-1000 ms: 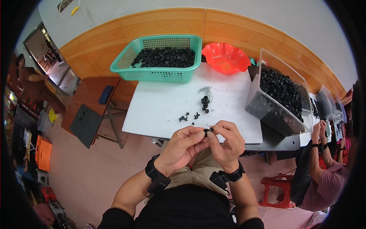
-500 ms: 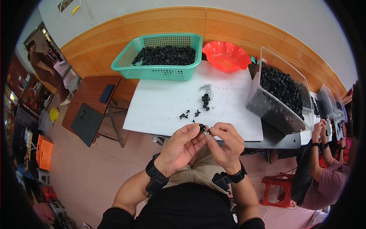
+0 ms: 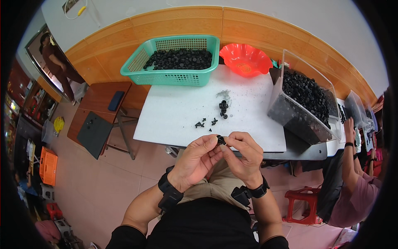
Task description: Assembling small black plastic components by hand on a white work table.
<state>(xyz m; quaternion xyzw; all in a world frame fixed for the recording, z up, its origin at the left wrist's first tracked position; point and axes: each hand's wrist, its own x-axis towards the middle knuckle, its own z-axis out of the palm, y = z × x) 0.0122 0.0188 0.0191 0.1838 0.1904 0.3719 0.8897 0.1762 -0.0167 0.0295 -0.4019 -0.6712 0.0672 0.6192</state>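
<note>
Between thumb and fingers, my left hand (image 3: 198,154) grips a small round black plastic part (image 3: 220,140) just off the table's front edge. Pressed against that part are the pinched fingertips of my right hand (image 3: 243,157); whether they hold a separate small piece is hidden. Beyond my hands, on the white tabletop (image 3: 174,108), lie a cluster of black round parts (image 3: 224,108) and several tiny black pieces (image 3: 200,124). A small heap of thin clear or silvery bits (image 3: 224,94) is behind the cluster.
At the back stand a green basket (image 3: 170,78) of black parts and a red scalloped bowl (image 3: 245,62). A clear bin (image 3: 286,110) full of black parts is at right. A co-worker (image 3: 356,186) sits beyond it. A brown folding table (image 3: 97,97) stands left.
My right fingertips have moved in against the round part in my left hand. The co-worker's hand on the right has reached farther forward, and a person at the far left has moved toward the doorway.
</note>
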